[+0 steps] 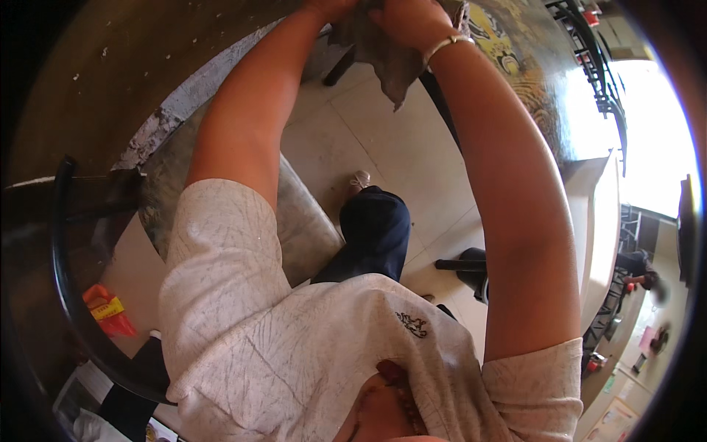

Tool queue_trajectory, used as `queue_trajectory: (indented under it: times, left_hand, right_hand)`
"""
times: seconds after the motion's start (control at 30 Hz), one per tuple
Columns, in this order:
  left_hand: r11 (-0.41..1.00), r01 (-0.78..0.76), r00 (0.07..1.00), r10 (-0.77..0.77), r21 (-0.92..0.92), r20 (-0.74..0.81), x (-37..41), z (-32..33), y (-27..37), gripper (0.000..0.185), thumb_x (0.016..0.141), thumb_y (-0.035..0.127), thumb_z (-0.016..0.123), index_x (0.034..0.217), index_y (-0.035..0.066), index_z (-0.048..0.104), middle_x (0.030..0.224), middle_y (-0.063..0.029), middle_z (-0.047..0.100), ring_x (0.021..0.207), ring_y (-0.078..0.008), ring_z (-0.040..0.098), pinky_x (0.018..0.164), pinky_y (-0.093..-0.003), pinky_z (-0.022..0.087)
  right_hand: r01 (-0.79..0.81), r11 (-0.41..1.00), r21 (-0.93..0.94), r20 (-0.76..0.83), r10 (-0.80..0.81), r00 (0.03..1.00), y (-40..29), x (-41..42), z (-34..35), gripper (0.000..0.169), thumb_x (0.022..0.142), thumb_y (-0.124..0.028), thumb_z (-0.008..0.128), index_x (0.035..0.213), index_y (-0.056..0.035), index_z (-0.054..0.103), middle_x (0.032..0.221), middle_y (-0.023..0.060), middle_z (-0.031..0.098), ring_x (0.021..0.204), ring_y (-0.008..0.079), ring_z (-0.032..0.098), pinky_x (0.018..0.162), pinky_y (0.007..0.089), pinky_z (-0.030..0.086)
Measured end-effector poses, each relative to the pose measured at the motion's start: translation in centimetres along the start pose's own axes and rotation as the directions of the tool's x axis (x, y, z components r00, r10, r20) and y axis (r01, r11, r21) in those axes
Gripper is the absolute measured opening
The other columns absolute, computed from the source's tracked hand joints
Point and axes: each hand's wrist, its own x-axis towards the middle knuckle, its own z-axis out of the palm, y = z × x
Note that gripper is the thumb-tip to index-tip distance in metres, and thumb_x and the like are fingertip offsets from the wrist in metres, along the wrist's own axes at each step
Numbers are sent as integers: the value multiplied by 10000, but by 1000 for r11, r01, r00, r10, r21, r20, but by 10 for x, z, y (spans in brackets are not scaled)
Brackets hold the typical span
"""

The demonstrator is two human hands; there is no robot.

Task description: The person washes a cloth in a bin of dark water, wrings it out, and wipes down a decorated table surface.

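Note:
A crumpled grey-brown cloth (389, 63) hangs at the top edge, its ragged lower corner dangling above the floor. My right hand (414, 22) grips it from the right, and a bracelet circles that wrist. At the cloth's upper left is my left hand (331, 8), closed against the fabric and partly cut off by the top of the view. Both arms stretch forward. Just right of the cloth lies a tabletop (530, 66) painted with a yellow and black animal pattern.
A grey bench seat (306, 215) adjoins my left side. A curved black chair frame (61, 243) stands at left, near a red and yellow plastic bag (107, 310). Black stool legs (461, 265) stand on the tiled floor (381, 121). Far right, another person (640, 271) is near tables.

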Motion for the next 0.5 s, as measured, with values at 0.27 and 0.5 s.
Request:
queue_trajectory:
  times: [0.27,0.5]
  left_hand:
    - [983,175,982,-179,55,62,-1,6,-49,379,949,334,307,1175,140,541,1244,-70,523,1238,-253,402,1063,-447,235]
    - [892,381,888,-426,244,174,8,2,-44,430,939,309,284,1245,93,495,1399,-109,363,1319,-278,292,1086,-441,212]
  right_hand:
    - [31,999,-21,43,-30,999,-4,49,13,658,777,-221,569,1337,19,319,1393,204,334,1297,314,324,1067,379,281]
    - [79,992,101,3,-80,997,-8,65,14,609,788,-237,551,1322,-11,364,1390,211,336,1297,331,319,1066,398,283]
